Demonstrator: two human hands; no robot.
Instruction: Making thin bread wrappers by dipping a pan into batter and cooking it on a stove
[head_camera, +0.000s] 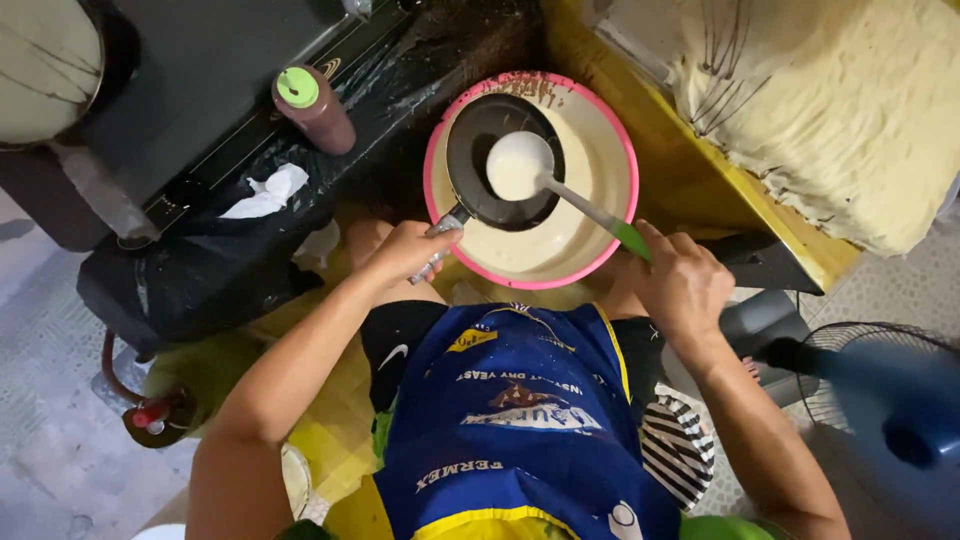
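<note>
The left hand (405, 250) grips the metal handle of a small black frying pan (500, 160) held over a pink-rimmed basin of pale batter (585, 235), while the right hand (685, 285) clasps a green-handled ladle (520, 165), its full bowl resting up-left inside the pan.

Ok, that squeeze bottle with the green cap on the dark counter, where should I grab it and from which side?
Take the squeeze bottle around its brown body, below the green cap, probably coming from the basin side. It looks upright and round, so fingers can wrap it. The crumpled white paper lies apart nearer you, while the pink-rimmed basin side looks open. Both hands are busy: left hand, right hand.
</note>
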